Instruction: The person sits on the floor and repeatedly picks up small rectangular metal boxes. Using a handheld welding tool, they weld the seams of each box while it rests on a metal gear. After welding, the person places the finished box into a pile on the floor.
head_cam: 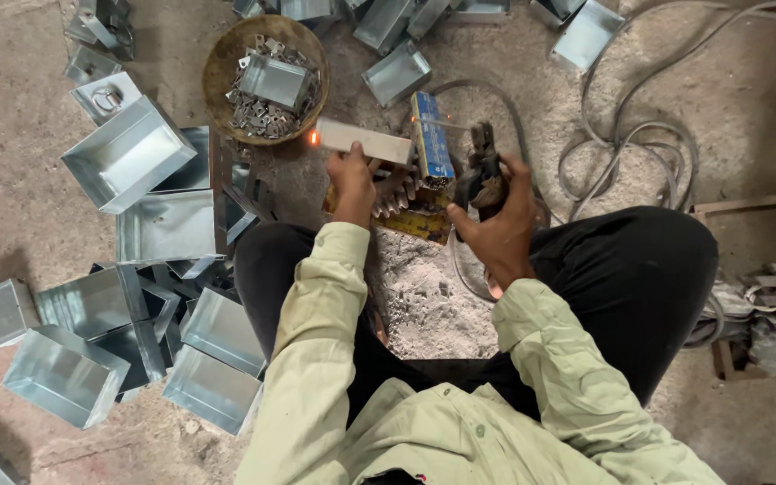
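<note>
Over ash-strewn floor: left hand (352, 184) clamped on a small metal box (365, 141), glowing at its corner; right hand (496, 216) closed round a dark electrode holder (485, 171); round basket (226, 63) of brackets beyond.

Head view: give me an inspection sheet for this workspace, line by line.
Surface: bare concrete floor, dusty, with a pale ash patch between the knees.
Job's things: flat metal piece glowing orange at its left end; electrode holder; blue electrode box.
Clutter: many open galvanised metal boxes on the left and top; round basket of small metal parts.
Grippers: left hand steadies the metal piece; right hand grips the electrode holder.
Cables: grey cables looped on the floor at right.
Surroundings: rags and wooden scraps at the right edge.
</note>
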